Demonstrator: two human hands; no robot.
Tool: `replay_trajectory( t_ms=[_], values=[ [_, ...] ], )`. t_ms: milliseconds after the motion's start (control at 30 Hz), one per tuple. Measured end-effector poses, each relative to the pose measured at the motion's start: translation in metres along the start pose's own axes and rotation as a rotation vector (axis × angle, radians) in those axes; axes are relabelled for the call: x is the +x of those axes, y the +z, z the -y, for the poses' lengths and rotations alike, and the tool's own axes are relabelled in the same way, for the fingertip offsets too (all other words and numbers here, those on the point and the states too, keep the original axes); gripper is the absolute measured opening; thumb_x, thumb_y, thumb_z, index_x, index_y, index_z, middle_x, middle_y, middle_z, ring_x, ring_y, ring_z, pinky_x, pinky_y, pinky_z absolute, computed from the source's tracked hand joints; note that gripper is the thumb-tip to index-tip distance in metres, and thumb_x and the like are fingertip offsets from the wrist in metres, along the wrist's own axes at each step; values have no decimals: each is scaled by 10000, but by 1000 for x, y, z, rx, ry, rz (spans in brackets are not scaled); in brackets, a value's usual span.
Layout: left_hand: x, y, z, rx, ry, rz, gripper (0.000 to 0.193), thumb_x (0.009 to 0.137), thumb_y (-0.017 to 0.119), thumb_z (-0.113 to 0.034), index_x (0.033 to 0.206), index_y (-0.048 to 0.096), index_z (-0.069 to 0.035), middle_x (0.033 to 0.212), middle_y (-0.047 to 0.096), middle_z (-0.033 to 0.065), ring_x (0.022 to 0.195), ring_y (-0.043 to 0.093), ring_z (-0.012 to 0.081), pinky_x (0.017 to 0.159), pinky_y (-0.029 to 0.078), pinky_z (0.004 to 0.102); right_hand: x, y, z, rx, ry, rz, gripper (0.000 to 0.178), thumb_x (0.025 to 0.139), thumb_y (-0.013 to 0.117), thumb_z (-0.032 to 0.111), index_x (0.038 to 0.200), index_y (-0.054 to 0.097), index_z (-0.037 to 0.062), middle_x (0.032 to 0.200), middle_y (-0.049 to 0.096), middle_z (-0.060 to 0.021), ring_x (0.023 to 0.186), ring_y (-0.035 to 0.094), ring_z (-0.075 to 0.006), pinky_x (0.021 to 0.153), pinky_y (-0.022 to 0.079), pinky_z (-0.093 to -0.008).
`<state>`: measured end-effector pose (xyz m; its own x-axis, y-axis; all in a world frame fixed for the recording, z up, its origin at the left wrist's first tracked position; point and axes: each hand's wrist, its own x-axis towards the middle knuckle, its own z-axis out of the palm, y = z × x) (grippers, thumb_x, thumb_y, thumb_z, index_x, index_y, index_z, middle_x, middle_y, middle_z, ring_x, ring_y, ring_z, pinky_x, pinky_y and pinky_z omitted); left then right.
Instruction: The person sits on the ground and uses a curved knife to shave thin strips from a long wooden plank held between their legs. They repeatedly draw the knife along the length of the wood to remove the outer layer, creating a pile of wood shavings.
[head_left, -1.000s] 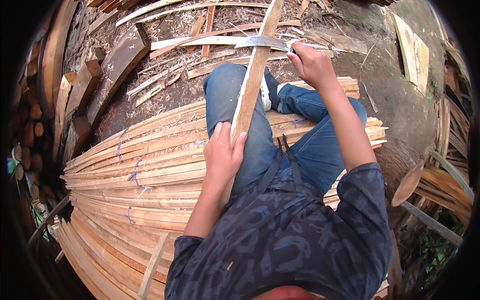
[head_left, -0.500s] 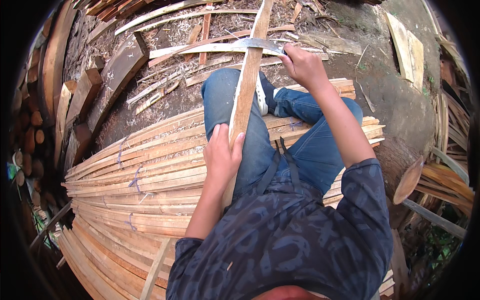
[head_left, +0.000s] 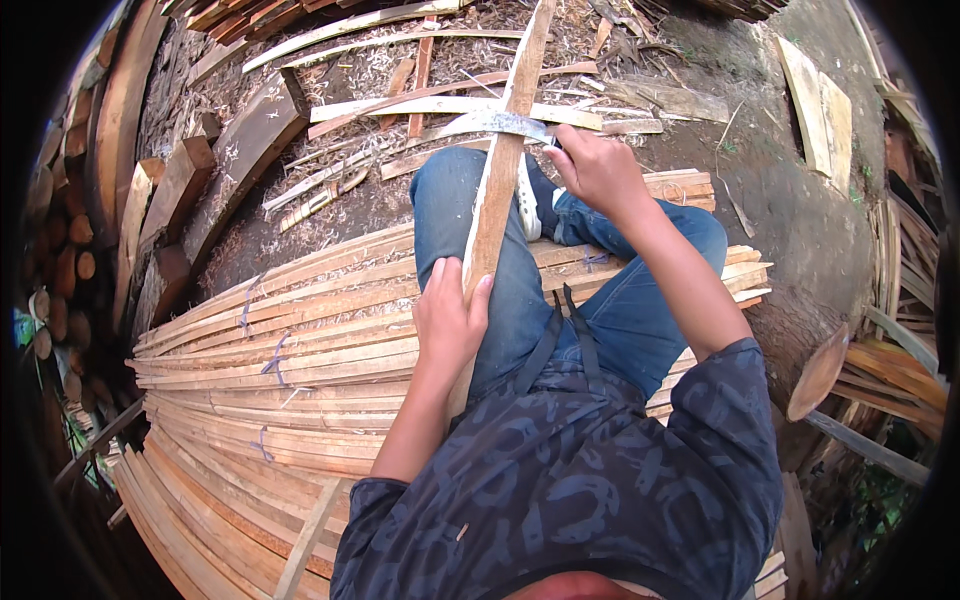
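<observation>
A long wooden strip [head_left: 495, 205] slants from my lap across my left thigh and out to the far edge of the view. My left hand [head_left: 450, 315] is closed round its near part, thumb on the right side. In my right hand [head_left: 600, 172] is the handle of a machete [head_left: 515, 124], mostly covered by the fingers. Its broad, slightly curved steel blade lies across the strip, beyond my knee, with the tip pointing left. The strip's left edge looks paler than its brown face.
Bundles of long wooden strips [head_left: 300, 355], tied with purple string, lie under and left of my legs. Loose slats [head_left: 440, 105] and shavings cover the ground ahead. Thick beams [head_left: 245, 150] stand at the left; a cut log [head_left: 818, 372] lies at the right.
The machete blade has moved nearer to me along the strip, my right hand drawing back with it. My left hand keeps its hold on the strip. The view has shifted slightly.
</observation>
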<state>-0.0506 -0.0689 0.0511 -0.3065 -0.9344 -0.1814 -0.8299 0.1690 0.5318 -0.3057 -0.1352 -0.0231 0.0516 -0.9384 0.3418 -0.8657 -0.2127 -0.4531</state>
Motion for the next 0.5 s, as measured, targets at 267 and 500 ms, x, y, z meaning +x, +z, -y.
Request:
replay_trajectory(
  t_ms=[267, 500],
  values=[
    [-1, 1, 1, -8, 29, -8, 278, 904, 612, -238, 893, 460, -5, 851, 488, 181, 787, 539, 416, 645, 419, 482, 15, -12, -94, -129, 519, -54, 332, 1001, 438, 374, 909, 558, 78, 671, 644, -194, 675, 640, -429, 579, 492, -518],
    [-1, 3, 2, -27, 12, -15, 275, 904, 613, -240, 889, 466, -8, 847, 483, 178, 785, 537, 407, 641, 416, 479, -27, -11, -36, 322, 477, -93, 260, 979, 509, 319, 923, 556, 69, 644, 619, -181, 644, 624, -419, 558, 473, -498]
  ],
)
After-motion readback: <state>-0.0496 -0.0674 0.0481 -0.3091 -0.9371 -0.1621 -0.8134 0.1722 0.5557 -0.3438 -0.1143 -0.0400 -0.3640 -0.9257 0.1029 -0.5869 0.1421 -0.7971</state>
